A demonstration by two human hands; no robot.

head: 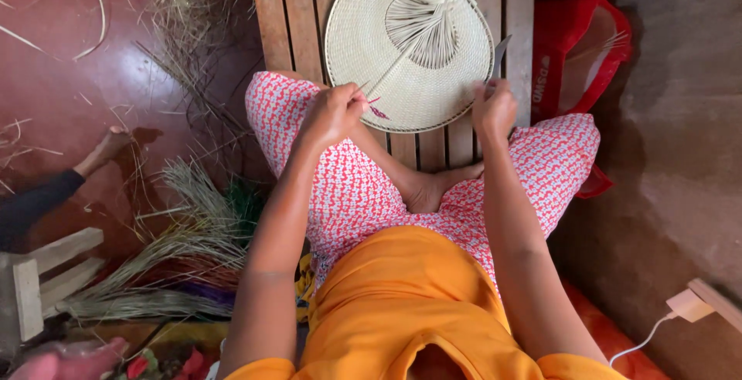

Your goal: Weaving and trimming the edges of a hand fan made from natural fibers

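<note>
A round woven straw fan (408, 44) lies on a slatted wooden platform (287, 17) in front of my crossed legs. At the fan's near left edge, my left hand (334, 113) pinches a thin straw strand with a reddish tip. My right hand (493, 108) is closed around a small knife (498, 57), whose blade points up beside the fan's right rim. Both hands hover at the fan's lower edge.
Bundles of dried and dyed grass (182, 248) lie on the red floor at my left. Another person's foot (104, 150) rests farther left. A red bag (578, 55) stands at the right by a wall. A white charger (690, 304) sits at lower right, a wooden stool (46, 279) at lower left.
</note>
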